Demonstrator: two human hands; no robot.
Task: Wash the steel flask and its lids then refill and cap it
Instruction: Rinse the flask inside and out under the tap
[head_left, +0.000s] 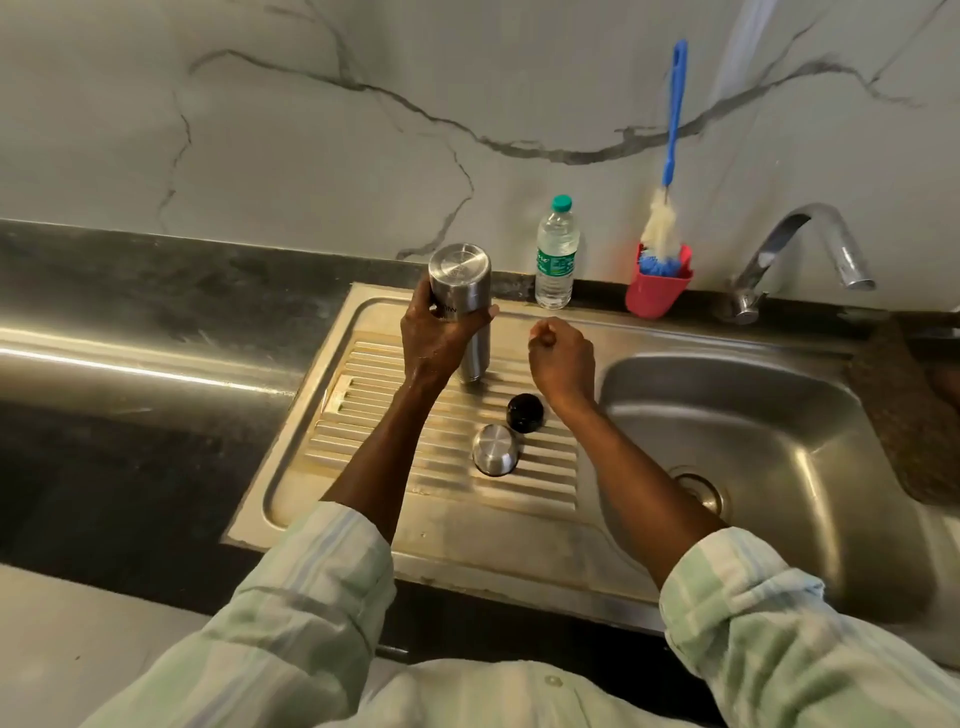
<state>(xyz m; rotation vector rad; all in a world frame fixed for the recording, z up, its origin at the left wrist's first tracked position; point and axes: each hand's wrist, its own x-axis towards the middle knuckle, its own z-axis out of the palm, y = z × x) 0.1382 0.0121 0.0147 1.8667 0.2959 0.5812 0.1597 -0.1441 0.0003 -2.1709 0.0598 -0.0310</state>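
From the head camera, the left hand (434, 332) wraps its fingers (423, 301) round the middle of the steel flask (462, 306), which stands inverted, mouth down, on the ribbed drainboard (550, 467) beside the sink basin (779, 415). The right hand (563, 358) hovers nearby, fingers loosely curled, holding nothing. The black inner lid (525, 412) and steel cap (494, 450) lie in front. The flask looks rigid, probably light when empty and slippery if wet; mid-body grip suits best.
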